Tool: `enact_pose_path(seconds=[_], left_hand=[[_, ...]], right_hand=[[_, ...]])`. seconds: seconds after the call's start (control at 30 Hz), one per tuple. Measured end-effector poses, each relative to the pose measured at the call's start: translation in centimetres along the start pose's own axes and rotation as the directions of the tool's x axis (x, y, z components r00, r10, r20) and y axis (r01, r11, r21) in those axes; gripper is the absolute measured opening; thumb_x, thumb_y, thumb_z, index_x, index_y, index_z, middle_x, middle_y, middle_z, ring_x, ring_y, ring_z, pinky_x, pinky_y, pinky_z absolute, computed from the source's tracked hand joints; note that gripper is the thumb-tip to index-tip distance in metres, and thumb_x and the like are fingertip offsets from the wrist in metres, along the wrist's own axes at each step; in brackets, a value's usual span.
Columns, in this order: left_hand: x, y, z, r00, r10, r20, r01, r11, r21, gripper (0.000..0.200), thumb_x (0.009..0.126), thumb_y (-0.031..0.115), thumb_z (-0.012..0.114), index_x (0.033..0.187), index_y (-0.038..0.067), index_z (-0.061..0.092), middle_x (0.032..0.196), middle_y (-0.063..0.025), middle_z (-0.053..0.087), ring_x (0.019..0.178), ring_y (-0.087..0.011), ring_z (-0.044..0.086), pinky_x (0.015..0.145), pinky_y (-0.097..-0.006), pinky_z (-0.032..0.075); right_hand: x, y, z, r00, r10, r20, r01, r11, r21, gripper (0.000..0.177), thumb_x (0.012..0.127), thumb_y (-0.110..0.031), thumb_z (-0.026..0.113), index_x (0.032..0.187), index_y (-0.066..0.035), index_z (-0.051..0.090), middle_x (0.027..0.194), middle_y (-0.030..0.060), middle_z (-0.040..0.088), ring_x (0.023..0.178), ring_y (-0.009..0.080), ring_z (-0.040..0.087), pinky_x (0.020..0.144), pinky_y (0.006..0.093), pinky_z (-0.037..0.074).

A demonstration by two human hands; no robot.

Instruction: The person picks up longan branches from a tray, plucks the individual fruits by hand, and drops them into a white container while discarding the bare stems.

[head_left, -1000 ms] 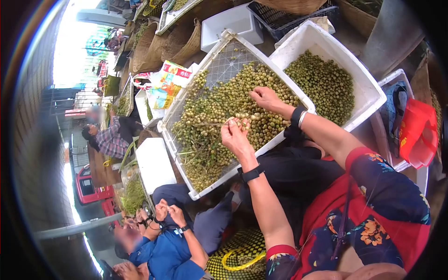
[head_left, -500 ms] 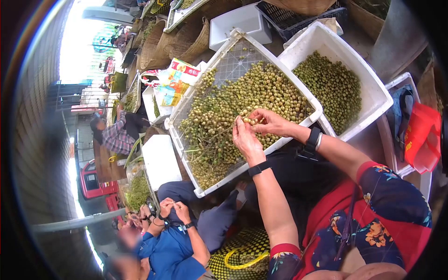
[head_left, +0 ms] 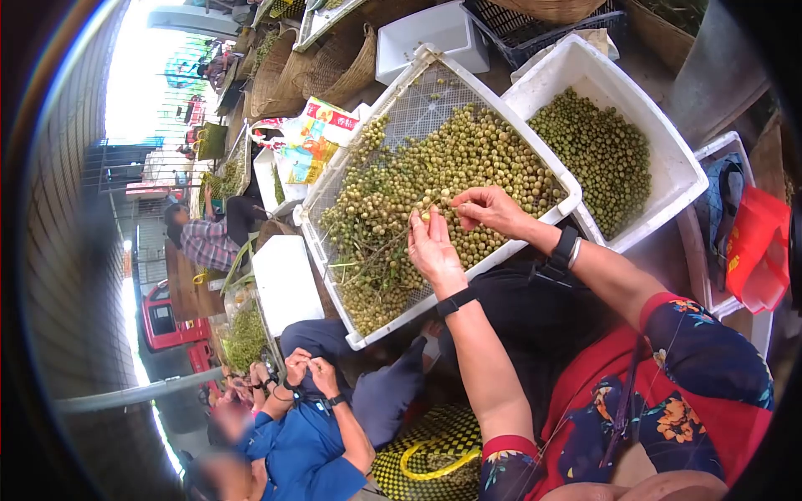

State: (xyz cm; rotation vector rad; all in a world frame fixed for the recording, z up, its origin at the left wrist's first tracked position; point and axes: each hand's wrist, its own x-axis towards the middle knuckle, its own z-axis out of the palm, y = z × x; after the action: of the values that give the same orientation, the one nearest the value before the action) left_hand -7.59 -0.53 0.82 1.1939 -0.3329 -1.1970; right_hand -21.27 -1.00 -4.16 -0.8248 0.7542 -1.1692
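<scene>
Small round green-brown fruits (head_left: 501,154) cover much of a white mesh-bottomed tray (head_left: 522,125), with thin stems (head_left: 368,259) tangled among them at the left. Over the fruits, my left hand (head_left: 434,249) is turned partly palm up, its fingertips and thumb holding a green fruit sprig (head_left: 425,215). My right hand (head_left: 493,210) is close beside it, thumb and forefinger pinched together at the sprig's far side. What lies between those right fingertips is too small to make out. A dark band circles each wrist.
A white foam box (head_left: 681,150) of greener fruits adjoins the tray on the right. Beyond it hangs a red bag (head_left: 756,246). A co-worker in blue (head_left: 309,442) sits at the left, near a yellow-and-black woven basket (head_left: 430,451). Wicker baskets (head_left: 334,71) stand behind.
My hands have moved slightly apart, the left one a little leftward. Several fruits that showed between my fingertips are no longer there. A person in plaid at the back has raised an arm.
</scene>
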Motion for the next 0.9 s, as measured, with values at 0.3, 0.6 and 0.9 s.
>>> enact_pose_path(seconds=[0.3,0.6,0.9], left_hand=[[0.3,-0.2,0.5,0.995,0.070,0.067,-0.068,0.997,-0.020,0.023,0.095,0.017,0.061,0.113,0.004,0.061,0.100,-0.0072,0.060,0.108,-0.0274,0.063,0.092,-0.0372,0.052],[-1.2,-2.0,0.6,0.977,0.096,0.189,-0.109,0.992,0.059,0.023,0.096,0.016,0.058,0.114,0.001,0.060,0.105,-0.0077,0.064,0.089,-0.0180,0.065,0.079,-0.0319,0.057],[-0.9,-0.4,0.8,0.991,-0.013,0.130,-0.021,0.966,0.258,0.022,0.093,0.025,0.066,0.109,0.010,0.065,0.092,0.0003,0.065,0.088,-0.0157,0.068,0.058,-0.0222,0.049]], right_hand=[[0.0,-2.1,0.3,0.862,-0.500,0.089,0.406,0.572,-0.713,0.020,0.085,-0.022,0.069,0.090,-0.004,0.065,0.068,0.0074,0.059,0.058,0.0145,0.055,0.053,0.0329,0.044],[0.5,-1.1,1.4,0.999,-0.044,0.017,0.046,0.983,-0.179,0.031,0.087,-0.031,0.069,0.076,-0.003,0.061,0.064,0.0014,0.059,0.058,0.0085,0.054,0.052,0.0277,0.043],[0.3,-2.3,-1.4,0.985,-0.173,-0.006,0.158,0.911,-0.382,0.024,0.091,-0.022,0.061,0.075,-0.004,0.057,0.060,-0.0021,0.050,0.056,0.0059,0.045,0.050,0.0271,0.038]])
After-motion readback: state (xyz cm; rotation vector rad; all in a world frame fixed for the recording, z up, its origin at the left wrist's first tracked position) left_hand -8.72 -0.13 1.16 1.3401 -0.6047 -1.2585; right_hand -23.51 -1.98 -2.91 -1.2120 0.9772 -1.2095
